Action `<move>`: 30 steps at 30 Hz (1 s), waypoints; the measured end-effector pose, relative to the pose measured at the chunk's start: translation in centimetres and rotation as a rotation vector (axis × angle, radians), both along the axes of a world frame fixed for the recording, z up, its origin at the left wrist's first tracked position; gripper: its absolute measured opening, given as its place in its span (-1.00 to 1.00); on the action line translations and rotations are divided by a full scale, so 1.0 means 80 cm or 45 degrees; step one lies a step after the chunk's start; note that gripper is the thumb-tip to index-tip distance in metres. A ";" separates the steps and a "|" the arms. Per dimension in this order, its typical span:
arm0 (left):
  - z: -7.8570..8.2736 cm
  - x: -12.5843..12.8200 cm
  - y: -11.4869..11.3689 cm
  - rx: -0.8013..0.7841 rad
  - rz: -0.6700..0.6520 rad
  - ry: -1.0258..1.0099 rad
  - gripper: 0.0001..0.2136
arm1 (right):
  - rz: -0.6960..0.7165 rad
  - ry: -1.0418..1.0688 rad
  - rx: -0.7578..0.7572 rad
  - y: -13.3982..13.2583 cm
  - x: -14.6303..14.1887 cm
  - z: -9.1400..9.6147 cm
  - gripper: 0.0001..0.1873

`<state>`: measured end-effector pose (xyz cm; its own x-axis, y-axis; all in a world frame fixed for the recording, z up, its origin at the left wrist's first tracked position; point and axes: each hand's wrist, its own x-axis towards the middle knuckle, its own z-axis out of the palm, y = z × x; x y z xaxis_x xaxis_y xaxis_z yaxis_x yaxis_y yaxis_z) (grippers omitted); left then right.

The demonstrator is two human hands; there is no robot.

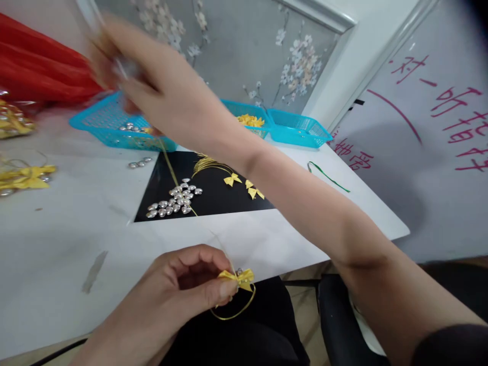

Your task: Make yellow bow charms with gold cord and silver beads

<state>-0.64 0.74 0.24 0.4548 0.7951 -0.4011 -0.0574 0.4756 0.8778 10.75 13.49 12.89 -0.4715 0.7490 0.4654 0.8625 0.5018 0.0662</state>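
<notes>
Near the table's front edge, my left hand (186,284) pinches a small yellow ribbon bow (246,277) between thumb and forefinger. A small shiny bead shows beside the bow, and a loop of gold cord (244,308) hangs below it. My right hand (143,66) is raised at the upper left, its fingers closed and smeared by motion. A taut thin gold strand (170,165) runs from under it down toward the bow. A blurred silver object (127,68), kind unclear, also shows in that hand. Silver heart-shaped beads (179,196) lie under the strand on a black mat (213,201).
Yellow bows (232,179) and a gold tassel of cords (206,162) lie on the mat. Blue baskets (301,129) line the back. A green ribbon (330,176) lies at right. More bows (28,178) and red cloth (38,66) are at left.
</notes>
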 end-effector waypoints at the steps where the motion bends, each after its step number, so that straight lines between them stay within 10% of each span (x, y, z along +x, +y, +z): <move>1: 0.000 -0.006 0.000 0.035 0.044 0.029 -0.90 | 0.196 0.102 -0.133 -0.012 0.018 -0.017 -0.24; 3: 0.001 -0.014 0.000 0.093 0.106 0.087 -0.89 | 0.413 0.170 -0.382 -0.048 0.057 -0.056 -0.65; 7: 0.008 -0.016 0.002 0.172 0.121 0.141 -0.89 | 0.498 0.621 -1.081 -0.129 0.108 -0.116 -0.75; 13: 0.009 -0.009 -0.001 0.226 0.213 0.256 -0.88 | 0.155 1.079 -0.977 -0.172 0.100 -0.135 -0.93; 30: 0.023 -0.009 -0.022 0.333 0.425 0.611 -0.68 | 0.125 1.123 -1.138 -0.177 0.097 -0.138 -0.78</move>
<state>-1.34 -1.02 2.09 -0.0163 0.9622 -0.2720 0.2629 0.2665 0.9273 18.49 -0.69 1.84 -0.3302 0.9439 -0.0006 0.3971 0.1383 -0.9073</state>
